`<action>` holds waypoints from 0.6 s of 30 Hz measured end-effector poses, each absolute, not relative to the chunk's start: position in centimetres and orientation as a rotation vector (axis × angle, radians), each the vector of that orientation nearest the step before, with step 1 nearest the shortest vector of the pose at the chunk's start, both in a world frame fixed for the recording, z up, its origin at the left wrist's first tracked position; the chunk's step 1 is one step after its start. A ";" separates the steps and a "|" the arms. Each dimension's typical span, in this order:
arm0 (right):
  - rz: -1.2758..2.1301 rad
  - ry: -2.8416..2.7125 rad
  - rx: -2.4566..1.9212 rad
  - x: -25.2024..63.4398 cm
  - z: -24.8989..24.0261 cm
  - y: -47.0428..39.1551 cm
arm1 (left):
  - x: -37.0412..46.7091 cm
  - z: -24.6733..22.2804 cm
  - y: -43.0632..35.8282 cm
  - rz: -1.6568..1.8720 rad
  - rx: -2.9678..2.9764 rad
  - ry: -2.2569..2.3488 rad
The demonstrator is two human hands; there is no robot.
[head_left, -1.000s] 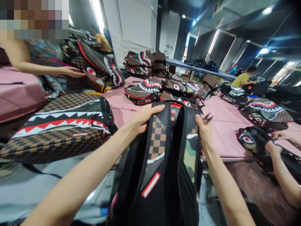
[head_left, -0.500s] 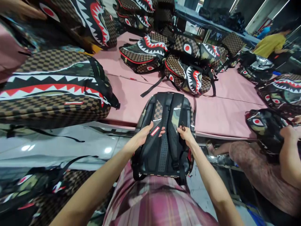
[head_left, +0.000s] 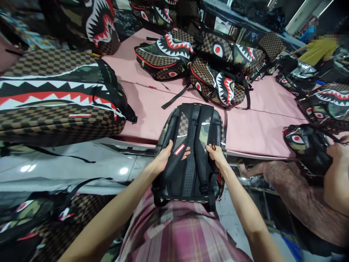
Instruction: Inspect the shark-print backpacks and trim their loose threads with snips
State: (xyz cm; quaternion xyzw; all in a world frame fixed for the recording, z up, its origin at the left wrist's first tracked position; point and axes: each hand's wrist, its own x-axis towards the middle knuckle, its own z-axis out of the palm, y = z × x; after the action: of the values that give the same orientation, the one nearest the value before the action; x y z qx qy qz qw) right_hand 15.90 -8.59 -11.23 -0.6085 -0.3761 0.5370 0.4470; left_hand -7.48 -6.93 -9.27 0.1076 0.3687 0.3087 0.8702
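A black-backed backpack [head_left: 190, 160] leans between my lap and the table edge, its padded back and two shoulder straps facing me. My left hand [head_left: 163, 156] is around the left strap [head_left: 174, 163], thumb on the near side, fingertips showing past the strap's inner edge beside a red-and-white label [head_left: 179, 149]. At the right strap [head_left: 203, 145], my right hand [head_left: 216, 155] pinches the edge with thumb and finger. A small dark tool [head_left: 213, 145] sticks up from that hand; its kind is too small to make out.
Shark-mouth checked backpacks lie on the pink table [head_left: 152, 123], a large one [head_left: 54, 98] at left and several in a cluster [head_left: 215, 80] behind. Two thin pen-like tools [head_left: 145, 86] lie mid-table. At right, a co-worker's hand [head_left: 338, 153] holds a bag [head_left: 308, 145]. More bags [head_left: 68, 218] lie lower left.
Both my hands stay on the straps, with very little movement. At the upper left, another person's hand has left the view and the bag there has shifted left.
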 end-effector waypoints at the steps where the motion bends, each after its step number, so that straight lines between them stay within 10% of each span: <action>1: 1.333 -0.934 -1.504 15.9 -11.3 -8.6 | -7.7 -9.1 -7.4 0.667 0.212 0.804; 18: 1.628 -0.725 -1.405 16.6 -10.8 -12.4 | -7.4 -9.4 -11.0 1.151 1.173 1.481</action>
State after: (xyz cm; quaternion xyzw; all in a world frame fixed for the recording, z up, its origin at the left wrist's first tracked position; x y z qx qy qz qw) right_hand 16.62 -12.39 -10.84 -0.5611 -0.2896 0.6503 0.4224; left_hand -7.35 -10.97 -9.43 0.4741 0.5985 0.4653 0.4479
